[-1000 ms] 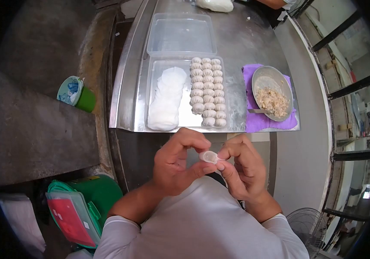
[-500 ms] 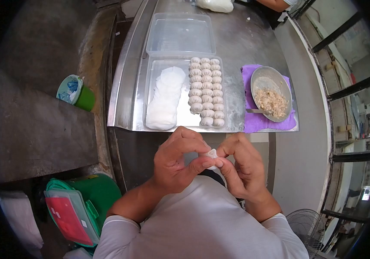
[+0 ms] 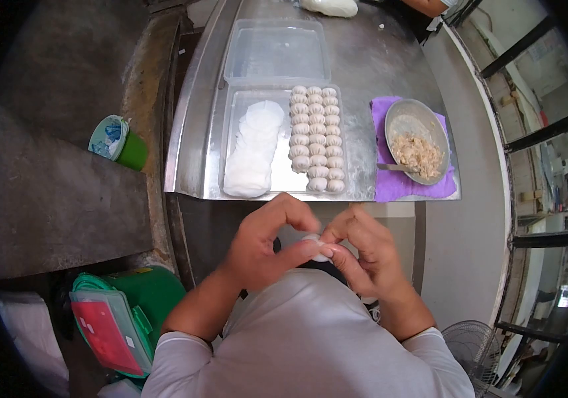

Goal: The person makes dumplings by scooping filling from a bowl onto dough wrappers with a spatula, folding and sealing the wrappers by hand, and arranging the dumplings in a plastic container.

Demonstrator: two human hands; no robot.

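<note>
Between my hands, in front of my shirt, is a small white dumpling (image 3: 322, 256), partly covered by fingers. My left hand (image 3: 274, 245) holds its left side with thumb and curled fingers. On its right side my right hand (image 3: 362, 249) pinches the dough. Past my hands on the metal table, a clear plastic tray (image 3: 283, 126) holds overlapping white wrappers (image 3: 255, 149) on the left and rows of pleated dumplings (image 3: 316, 139) on the right. A metal bowl (image 3: 418, 141) of filling, with a flat utensil (image 3: 393, 167) in it, rests on a purple cloth (image 3: 385, 186).
A clear lid (image 3: 277, 52) lies behind the tray. At the table's far end are a white bag (image 3: 330, 6) and another person's arm (image 3: 426, 6). Green bins (image 3: 131, 151) stand on the left, one with a red-and-clear lid (image 3: 108, 335). A fan (image 3: 471, 351) is low right.
The wrapper's opening, visible a second ago, has been gathered closed or turned out of sight. My left index finger has lifted a little, and my right fingers have shifted left over the dough.
</note>
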